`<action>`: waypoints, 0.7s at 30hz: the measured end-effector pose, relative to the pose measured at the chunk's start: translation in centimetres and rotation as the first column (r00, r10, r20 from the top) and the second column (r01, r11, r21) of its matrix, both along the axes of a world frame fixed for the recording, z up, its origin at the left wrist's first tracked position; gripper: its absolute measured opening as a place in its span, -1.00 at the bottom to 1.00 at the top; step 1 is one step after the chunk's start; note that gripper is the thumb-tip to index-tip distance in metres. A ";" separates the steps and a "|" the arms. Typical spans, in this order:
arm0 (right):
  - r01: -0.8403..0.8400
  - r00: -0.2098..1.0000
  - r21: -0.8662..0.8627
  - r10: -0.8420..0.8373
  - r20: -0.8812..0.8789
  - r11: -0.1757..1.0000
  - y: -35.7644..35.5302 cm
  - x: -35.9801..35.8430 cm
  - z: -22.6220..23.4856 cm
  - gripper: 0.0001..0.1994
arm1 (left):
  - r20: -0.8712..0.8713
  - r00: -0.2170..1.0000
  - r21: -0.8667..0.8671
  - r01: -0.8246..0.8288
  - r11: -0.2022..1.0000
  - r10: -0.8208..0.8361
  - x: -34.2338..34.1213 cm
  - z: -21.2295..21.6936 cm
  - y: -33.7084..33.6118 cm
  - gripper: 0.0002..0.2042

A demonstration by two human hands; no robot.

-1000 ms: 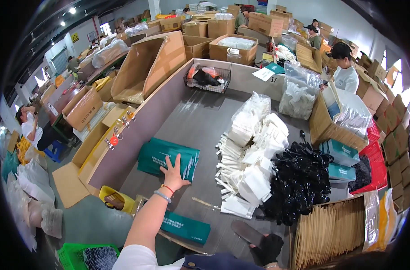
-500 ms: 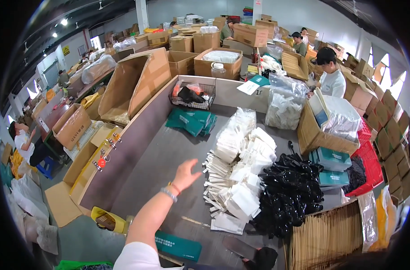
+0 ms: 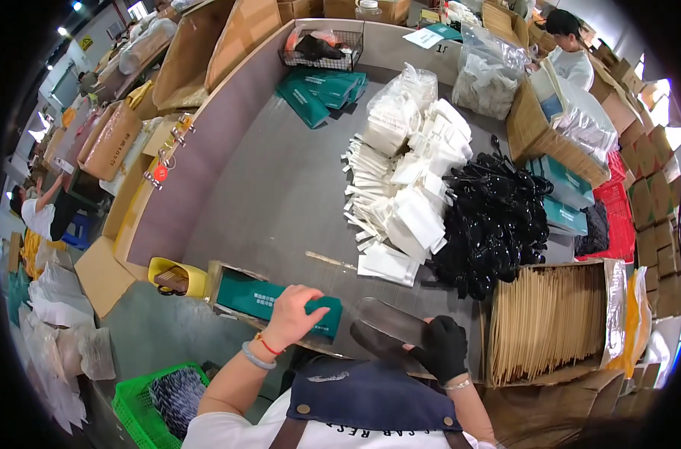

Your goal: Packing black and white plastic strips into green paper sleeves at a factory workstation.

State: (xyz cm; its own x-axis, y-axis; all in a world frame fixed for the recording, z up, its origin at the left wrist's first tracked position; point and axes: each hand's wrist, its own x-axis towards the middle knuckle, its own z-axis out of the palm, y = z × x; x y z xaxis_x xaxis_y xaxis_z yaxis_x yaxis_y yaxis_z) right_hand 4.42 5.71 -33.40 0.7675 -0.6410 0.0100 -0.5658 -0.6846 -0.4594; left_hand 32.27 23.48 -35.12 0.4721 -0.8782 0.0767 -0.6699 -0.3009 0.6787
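Head view: left hand (image 3: 292,318) grips green packet (image 3: 277,301); gloved right hand (image 3: 439,346) seemingly clasps dark sleeve (image 3: 389,320).

Grey table (image 3: 281,194): white packets (image 3: 411,172), black spoons (image 3: 494,221), green pouches (image 3: 318,90), wire basket (image 3: 322,49).

Counted on and around the grey worktable (image 3: 281,187):

- Two hands — one bare left hand (image 3: 294,318), one black-gloved right hand (image 3: 439,346).
- One teal packet (image 3: 277,299) under the left hand; a further stack of teal packets (image 3: 322,91), about five, is seen at the far end.
- One wire basket (image 3: 322,49).
- One yellow tub (image 3: 177,275).
- One green crate (image 3: 157,396).
- One red crate (image 3: 617,217).
- White sachets (image 3: 411,172) and black spoons (image 3: 498,221) — one heap each, too many to be counted.
- Two other people are visible.
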 end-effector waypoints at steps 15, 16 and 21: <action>-0.137 0.987 -0.077 0.130 -0.092 0.988 0.8 1.7 0.8 -0.43 | 0.081 0.979 0.176 -0.197 0.964 0.185 -3.2 -5.1 0.8 -0.07; -0.175 0.980 -0.043 0.170 -0.105 0.984 0.7 1.8 0.8 -0.44 | 0.068 0.980 0.187 -0.196 0.963 0.187 -3.1 -4.8 0.6 -0.07; -0.311 0.950 0.028 0.310 0.031 0.950 2.4 6.2 -2.8 -0.43 | 0.060 0.982 0.198 -0.185 0.963 0.176 -3.3 -3.8 0.3 -0.05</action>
State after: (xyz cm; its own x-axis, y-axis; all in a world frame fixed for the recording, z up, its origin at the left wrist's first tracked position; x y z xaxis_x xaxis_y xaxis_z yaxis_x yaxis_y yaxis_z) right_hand 10.64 8.08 -36.16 0.9283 -0.3716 0.0157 -0.3156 -0.8094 -0.4952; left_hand 29.01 23.83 -38.97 0.6245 -0.7778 -0.0708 -0.6183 -0.5476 0.5638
